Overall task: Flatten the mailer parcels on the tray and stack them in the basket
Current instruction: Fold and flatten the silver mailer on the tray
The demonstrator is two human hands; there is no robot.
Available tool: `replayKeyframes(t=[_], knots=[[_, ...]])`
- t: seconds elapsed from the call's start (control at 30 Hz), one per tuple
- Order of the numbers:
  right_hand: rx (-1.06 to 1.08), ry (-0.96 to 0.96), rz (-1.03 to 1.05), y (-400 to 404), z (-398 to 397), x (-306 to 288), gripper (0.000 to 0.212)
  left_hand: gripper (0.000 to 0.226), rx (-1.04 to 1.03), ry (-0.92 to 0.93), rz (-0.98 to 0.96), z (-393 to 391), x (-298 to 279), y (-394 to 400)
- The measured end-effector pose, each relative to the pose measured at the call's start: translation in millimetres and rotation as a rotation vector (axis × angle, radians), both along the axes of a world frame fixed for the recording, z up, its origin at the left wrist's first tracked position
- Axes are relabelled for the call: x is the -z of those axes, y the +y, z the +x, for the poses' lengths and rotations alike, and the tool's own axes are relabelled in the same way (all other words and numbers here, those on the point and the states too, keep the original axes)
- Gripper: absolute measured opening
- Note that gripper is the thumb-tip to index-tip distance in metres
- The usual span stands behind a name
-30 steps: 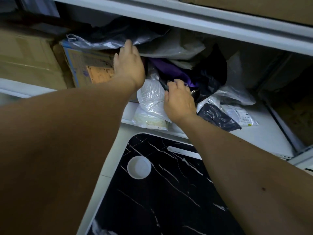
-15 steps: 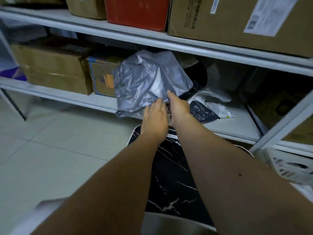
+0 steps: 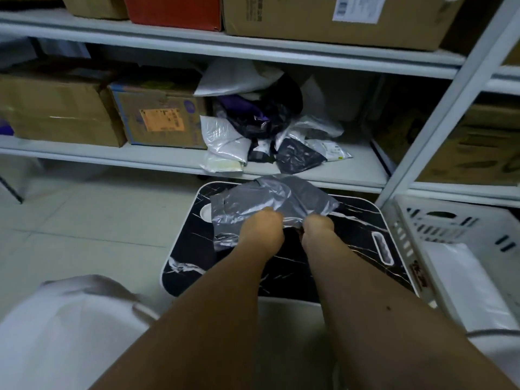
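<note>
Left hand (image 3: pixel 263 230) and right hand (image 3: pixel 318 228) both grip the near edge of 1 crumpled grey mailer (image 3: pixel 270 199) over the black tray (image 3: pixel 365 249), not flat yet. Basket (image 3: pixel 439 220) holds 1 white mailer (image 3: pixel 461 280). Pile on shelf (image 3: pixel 267 133) left.

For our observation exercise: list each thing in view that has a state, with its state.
Grey mailer: crumpled, on the tray, gripped by both hands.
Left hand: gripping the mailer.
Right hand: gripping the mailer.
Tray: flat, partly covered.
Basket: holds a white parcel.

One tray (image 3: pixel 365 249), perhaps eight mailers (image 3: pixel 270 201).
</note>
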State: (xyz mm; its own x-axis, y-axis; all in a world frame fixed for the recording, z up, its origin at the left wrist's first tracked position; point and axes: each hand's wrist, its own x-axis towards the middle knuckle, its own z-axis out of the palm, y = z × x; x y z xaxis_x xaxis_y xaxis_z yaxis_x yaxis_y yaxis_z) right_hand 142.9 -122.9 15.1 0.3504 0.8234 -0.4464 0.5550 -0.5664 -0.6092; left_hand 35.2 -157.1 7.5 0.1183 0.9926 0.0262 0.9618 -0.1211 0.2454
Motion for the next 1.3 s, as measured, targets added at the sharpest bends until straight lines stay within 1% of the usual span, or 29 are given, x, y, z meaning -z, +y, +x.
replayKeyframes(t=[0.03,0.07,0.1,0.13,0.17,0.2,0.23,0.27,0.3,0.33,0.37,0.4,0.47,0.53,0.57,0.63,0.73,0.8,0.97,1.13,1.23,1.3], knots=[[-0.048,-0.095,0.008,-3.1,14.3,11.6,0.044,0.023,-0.014,-0.004,-0.008,2.8,3.0,-1.1],[-0.103,-0.178,-0.051,-6.3,27.7,22.2,0.044,0.023,-0.022,-0.005,-0.026,8.5,6.6,-1.4],[-0.138,-0.207,-0.066,-12.1,37.2,30.8,0.044,0.024,-0.027,0.002,-0.048,11.6,9.9,-0.8],[-0.091,-0.182,-0.097,-15.3,48.1,36.3,0.043,0.025,-0.023,0.023,-0.071,16.7,13.6,0.4],[0.054,-0.084,-0.078,-19.9,53.8,40.3,0.042,0.026,-0.025,0.05,-0.094,20.0,17.3,2.0],[0.254,0.078,-0.053,-22.2,59.3,42.8,0.043,0.029,-0.035,0.073,-0.119,23.0,21.2,3.3],[0.408,0.171,0.013,-22.5,66.7,48.9,0.047,0.033,-0.052,0.092,-0.151,27.6,26.0,4.3],[0.533,0.133,0.059,-23.4,68.4,52.1,0.053,0.037,-0.069,0.108,-0.176,30.0,30.3,4.1],[0.569,-0.004,0.051,-23.5,69.5,53.0,0.059,0.04,-0.078,0.123,-0.19,33.0,35.9,4.9],[0.492,-0.19,0.044,-25.3,66.9,53.3,0.063,0.043,-0.091,0.128,-0.183,33.8,41.2,5.2],[0.36,-0.347,0.085,-25.1,63.3,54.7,0.063,0.047,-0.102,0.133,-0.163,33.4,46.7,5.7],[0.227,-0.457,0.17,-20.2,60.4,58.1,0.062,0.053,-0.106,0.139,-0.148,33.6,53.4,8.8],[-0.046,-0.56,0.319,-12.7,51.1,62.6,0.058,0.062,-0.111,0.145,-0.157,33.5,65.1,15.0],[-0.299,-0.622,0.385,-4.6,41.3,72.0,0.055,0.064,-0.128,0.143,-0.175,34.9,75.4,22.5],[-0.391,-0.636,0.406,-1.2,36.9,75.8,0.054,0.065,-0.141,0.146,-0.177,35.0,77.9,25.0],[-0.508,-0.656,0.433,4.7,33.0,85.1,0.053,0.064,-0.167,0.165,-0.161,33.2,82.7,29.7],[-0.596,-0.714,0.435,10.0,31.1,101.7,0.055,0.062,-0.2,0.185,-0.131,27.1,91.0,35.7],[-0.624,-0.717,0.398,16.8,30.8,113.3,0.057,0.061,-0.215,0.176,-0.134,23.0,100.2,40.1],[-0.612,-0.645,0.308,25.8,35.0,138.3,0.063,0.062,-0.24,0.143,-0.201,22.3,126.5,46.7],[-0.642,-0.654,0.214,30.5,32.3,154.4,0.065,0.062,-0.244,0.147,-0.224,21.1,143.3,52.1],[-0.642,-0.669,0.207,28.8,28.7,162.2,0.075,0.062,-0.245,0.161,-0.217,20.4,149.7,50.0],[-0.646,-0.67,0.19,31.0,29.7,165.2,0.068,0.061,-0.242,0.155,-0.223,21.2,152.5,51.2]])
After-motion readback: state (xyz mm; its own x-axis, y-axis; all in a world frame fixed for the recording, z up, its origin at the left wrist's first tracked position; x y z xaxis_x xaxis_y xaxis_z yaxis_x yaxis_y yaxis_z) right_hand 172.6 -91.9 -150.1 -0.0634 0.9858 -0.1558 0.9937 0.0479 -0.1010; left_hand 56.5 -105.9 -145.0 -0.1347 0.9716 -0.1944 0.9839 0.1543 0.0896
